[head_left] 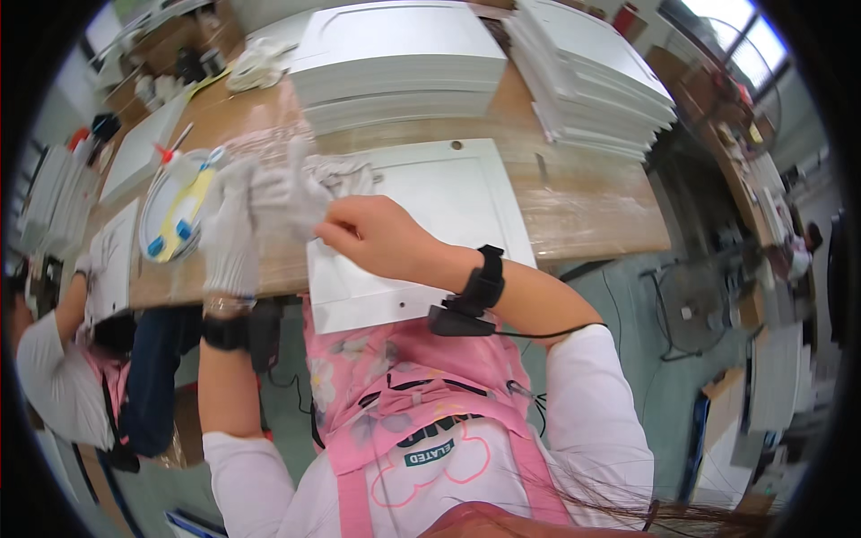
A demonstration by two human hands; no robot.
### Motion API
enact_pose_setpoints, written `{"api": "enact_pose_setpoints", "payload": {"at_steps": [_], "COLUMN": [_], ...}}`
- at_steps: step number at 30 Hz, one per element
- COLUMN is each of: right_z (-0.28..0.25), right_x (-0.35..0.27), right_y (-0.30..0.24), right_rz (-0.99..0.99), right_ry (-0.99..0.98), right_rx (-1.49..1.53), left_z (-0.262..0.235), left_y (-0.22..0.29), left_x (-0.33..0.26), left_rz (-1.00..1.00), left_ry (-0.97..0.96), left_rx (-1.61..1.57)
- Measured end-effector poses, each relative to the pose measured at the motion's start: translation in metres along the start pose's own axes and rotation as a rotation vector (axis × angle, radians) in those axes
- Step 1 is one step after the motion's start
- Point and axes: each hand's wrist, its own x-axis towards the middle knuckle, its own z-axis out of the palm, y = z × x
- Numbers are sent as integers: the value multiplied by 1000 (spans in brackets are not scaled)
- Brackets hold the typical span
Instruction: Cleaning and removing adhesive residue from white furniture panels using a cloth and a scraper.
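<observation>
My left hand (pixel 231 202) wears a white knit glove and is raised over the table's left part. Its fingers are smeared by motion and partly merge with the white cloth beside them. My right hand (pixel 381 235) is bare, its fingers closed at the edge of a second white glove (pixel 291 199). That glove stretches, blurred, between both hands. Beneath my right hand lies a white door panel (pixel 448 202) with a recessed frame, jutting over the table's near edge. A crumpled pale rag (pixel 352 173) rests on the panel's far left corner.
Stacks of white panels stand at the back middle (pixel 399 76) and back right (pixel 596 72). Left of my hands sits a round white basin (pixel 152 211) with a red-tipped bottle (pixel 179 168) and blue-capped items. Another person (pixel 63 386) works at the far left.
</observation>
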Motion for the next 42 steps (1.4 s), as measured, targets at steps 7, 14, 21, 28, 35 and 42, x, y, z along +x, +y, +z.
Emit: {"api": "enact_pose_setpoints", "payload": {"at_steps": [7, 14, 21, 28, 35, 42], "right_z": [-7, 4, 37, 41, 48, 57], "right_x": [-5, -16, -33, -58, -69, -74], "right_y": [-14, -8, 20, -2, -30, -52], "right_rz": [-578, -424, -324, -176, 32, 251], "right_ry": [328, 95, -296, -381, -399, -442], "right_rx": [-489, -291, -302, -41, 201, 457], "left_z": [7, 17, 52, 114, 122, 135], "left_y": [8, 11, 82, 77, 74, 70], "left_x": [-47, -66, -67, -83, -78, -70], "left_rz": [-83, -148, 226, 339, 218, -372], "left_ry": [-227, -333, -669, -1067, -1167, -1107], "left_rx": [214, -4, 585, 733, 834, 841]}}
